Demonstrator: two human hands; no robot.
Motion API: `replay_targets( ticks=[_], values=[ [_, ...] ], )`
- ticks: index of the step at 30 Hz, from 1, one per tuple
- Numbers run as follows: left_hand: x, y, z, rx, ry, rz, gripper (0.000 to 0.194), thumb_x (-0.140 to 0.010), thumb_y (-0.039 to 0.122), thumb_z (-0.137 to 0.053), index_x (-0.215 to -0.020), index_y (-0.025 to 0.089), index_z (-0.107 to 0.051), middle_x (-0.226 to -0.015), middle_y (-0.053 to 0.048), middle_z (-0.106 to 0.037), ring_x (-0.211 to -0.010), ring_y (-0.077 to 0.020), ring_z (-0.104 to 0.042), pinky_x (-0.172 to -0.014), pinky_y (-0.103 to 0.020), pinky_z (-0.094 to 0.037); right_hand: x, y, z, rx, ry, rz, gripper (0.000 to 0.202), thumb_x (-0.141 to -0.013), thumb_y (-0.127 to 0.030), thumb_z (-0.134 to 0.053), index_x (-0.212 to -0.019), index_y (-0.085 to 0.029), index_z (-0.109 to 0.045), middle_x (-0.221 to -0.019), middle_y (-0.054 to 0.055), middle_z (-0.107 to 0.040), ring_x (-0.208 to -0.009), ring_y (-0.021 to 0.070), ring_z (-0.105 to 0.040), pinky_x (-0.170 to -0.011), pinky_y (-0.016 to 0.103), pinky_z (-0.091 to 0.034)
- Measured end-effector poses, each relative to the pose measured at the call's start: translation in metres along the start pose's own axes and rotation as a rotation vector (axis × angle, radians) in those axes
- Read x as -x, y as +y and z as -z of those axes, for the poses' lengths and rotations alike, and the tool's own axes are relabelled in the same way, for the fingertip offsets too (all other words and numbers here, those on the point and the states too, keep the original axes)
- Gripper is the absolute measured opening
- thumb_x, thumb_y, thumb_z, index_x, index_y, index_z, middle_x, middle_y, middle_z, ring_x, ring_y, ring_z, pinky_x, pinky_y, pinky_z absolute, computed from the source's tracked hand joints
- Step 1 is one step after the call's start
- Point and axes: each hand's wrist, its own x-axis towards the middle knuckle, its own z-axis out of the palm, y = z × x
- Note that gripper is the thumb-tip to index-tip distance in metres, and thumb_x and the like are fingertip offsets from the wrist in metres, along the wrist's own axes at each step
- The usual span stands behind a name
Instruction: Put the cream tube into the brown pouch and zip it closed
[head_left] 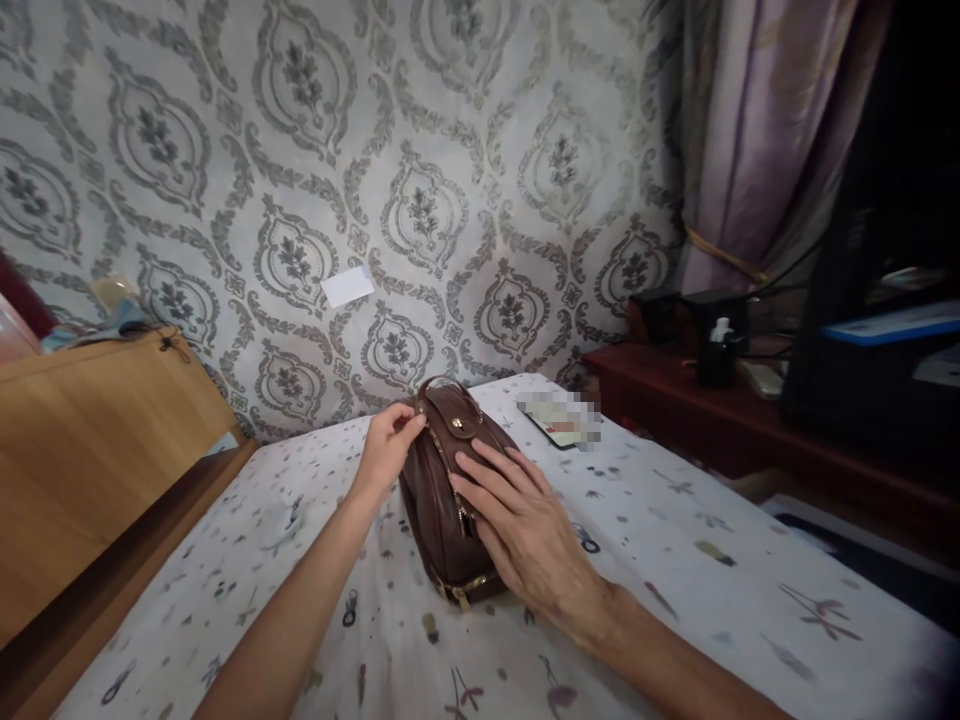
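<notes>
A brown leather bag lies on the patterned sheet, with gold zippers and a flap with a gold clasp on top. My left hand pinches at the far end of the bag's upper zipper, by the handle. The small piece between thumb and fingers is mostly hidden. My right hand rests on the bag's right side, fingers stretched out and slightly spread. Below its fingertips hangs a zipper pull. Another gold zipper pull shows at the near bottom edge.
A phone, partly blurred, lies on the sheet right of the bag. A wooden board borders the left. At right stands a dark red shelf with a small bottle. The patterned wall is behind.
</notes>
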Motion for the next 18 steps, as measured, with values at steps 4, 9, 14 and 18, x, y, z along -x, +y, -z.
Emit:
replay_targets(
  ticks=[4, 9, 14, 18],
  values=[
    [0.001, 0.000, -0.002, 0.062, 0.001, 0.018, 0.022, -0.076, 0.038, -0.063, -0.070, 0.018, -0.060, -0.068, 0.002, -0.057, -0.068, -0.0138, -0.051, -0.068, -0.025, -0.041, 0.000, -0.001, 0.000, -0.005, -0.008, 0.011, 0.040, -0.089, -0.010, -0.047, -0.123, -0.018, -0.066, -0.135, 0.010, -0.065, -0.136, 0.0300, -0.050, -0.111, 0.056, -0.042],
    [0.002, 0.006, -0.003, 0.104, 0.012, 0.042, 0.023, -0.072, 0.039, -0.066, -0.069, 0.017, -0.062, -0.064, 0.003, -0.055, -0.065, -0.0130, -0.049, -0.065, -0.025, -0.038, 0.001, -0.001, -0.002, -0.040, -0.009, -0.002, 0.042, -0.088, -0.009, -0.047, -0.125, -0.019, -0.066, -0.133, 0.011, -0.066, -0.135, 0.0285, -0.051, -0.112, 0.056, -0.040],
    [0.006, 0.012, -0.004, 0.120, 0.015, 0.053, 0.029, -0.070, 0.044, -0.068, -0.065, 0.017, -0.060, -0.061, 0.004, -0.052, -0.063, -0.0122, -0.045, -0.062, -0.025, -0.035, 0.000, -0.001, -0.001, -0.067, 0.026, 0.006, 0.039, -0.089, -0.009, -0.047, -0.122, -0.017, -0.067, -0.131, 0.010, -0.068, -0.133, 0.0281, -0.053, -0.111, 0.056, -0.042],
    [0.009, 0.016, -0.005, 0.133, 0.017, 0.052, 0.030, -0.071, 0.045, -0.068, -0.065, 0.017, -0.061, -0.062, 0.003, -0.052, -0.064, -0.0123, -0.044, -0.062, -0.025, -0.034, -0.001, -0.001, 0.000, -0.069, 0.030, 0.007, 0.038, -0.089, -0.009, -0.047, -0.121, -0.017, -0.067, -0.131, 0.009, -0.068, -0.132, 0.0289, -0.054, -0.109, 0.056, -0.042]
  ],
)
